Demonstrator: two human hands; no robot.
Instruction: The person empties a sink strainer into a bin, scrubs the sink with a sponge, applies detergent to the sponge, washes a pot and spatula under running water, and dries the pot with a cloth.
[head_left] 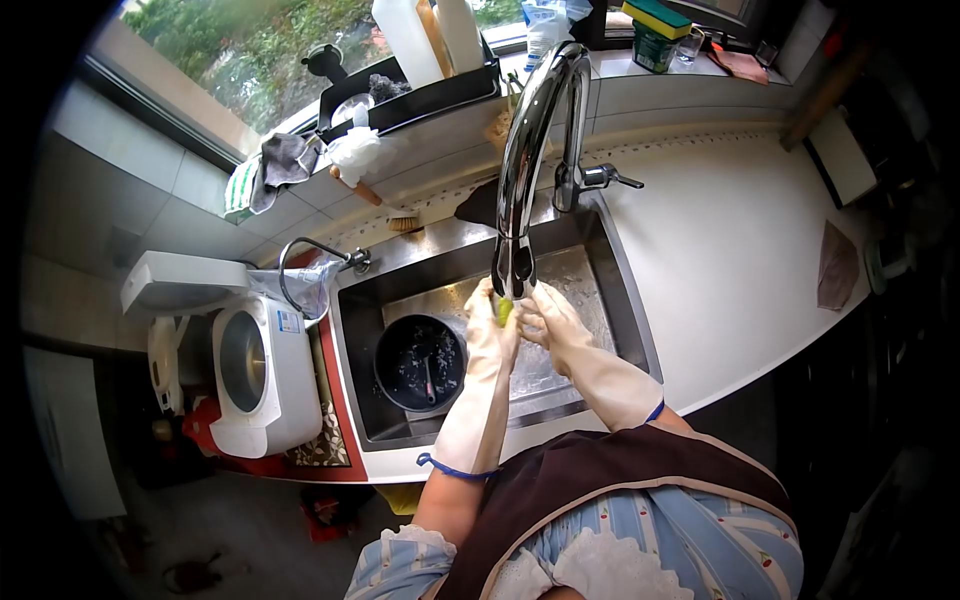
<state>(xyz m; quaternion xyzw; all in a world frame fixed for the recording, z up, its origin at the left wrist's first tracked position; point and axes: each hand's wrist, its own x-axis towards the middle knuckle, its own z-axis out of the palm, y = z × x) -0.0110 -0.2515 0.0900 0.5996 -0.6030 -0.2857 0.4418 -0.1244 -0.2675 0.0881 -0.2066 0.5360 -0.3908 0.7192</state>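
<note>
Both hands wear long pale gloves and are raised over the steel sink [585, 290], just below the spout of the chrome faucet [520, 180]. My left hand [488, 325] is closed around a small yellow-green thing [505, 309], too little of which shows to name. Close beside it on the right, my right hand [550, 322] has its fingers bent and partly apart, near the same thing; the faucet head hides some fingertips. A dark round pot [405, 345] sits in the sink's left part, with a spoon-like utensil [429, 380] and small pale bits inside.
An open white rice cooker [290, 385] stands left of the sink. Behind it are a thin curved tap [283, 270] and a wooden brush [403, 222]. A black rack [440, 100] with bottles is on the sill. A brown cloth [836, 265] lies on the right counter [720, 240].
</note>
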